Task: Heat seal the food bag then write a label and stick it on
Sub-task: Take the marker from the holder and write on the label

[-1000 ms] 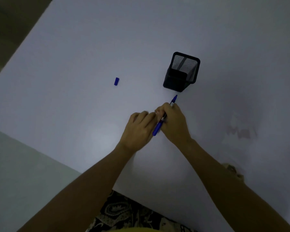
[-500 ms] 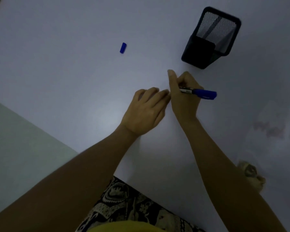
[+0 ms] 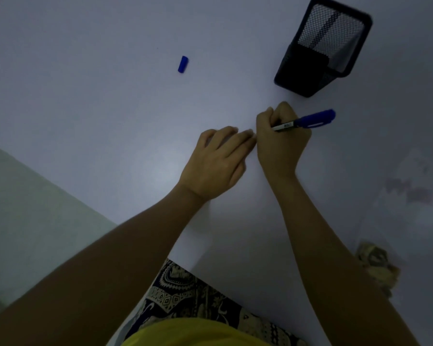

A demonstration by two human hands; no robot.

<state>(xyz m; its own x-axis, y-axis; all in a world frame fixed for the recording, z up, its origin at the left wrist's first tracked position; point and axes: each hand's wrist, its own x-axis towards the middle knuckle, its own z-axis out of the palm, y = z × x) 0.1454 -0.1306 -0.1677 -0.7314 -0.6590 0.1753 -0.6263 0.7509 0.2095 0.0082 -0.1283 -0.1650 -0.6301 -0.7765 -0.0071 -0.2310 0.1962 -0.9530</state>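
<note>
Right hand (image 3: 280, 141) curls round the blue pen (image 3: 308, 121), its long axis nearly level, rear end pointing right, tip hidden; left hand (image 3: 215, 161) rests flat, fingers relaxed, on the white worktop (image 3: 98, 108); blue cap (image 3: 183, 64) lies well apart.

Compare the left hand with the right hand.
The right hand grips the blue marker, fingers curled; the left hand holds nothing, its fingers extended on the table. The right hand lies nearer the black mesh pen holder. Both rest on the table, fingertips nearly meeting.
</note>
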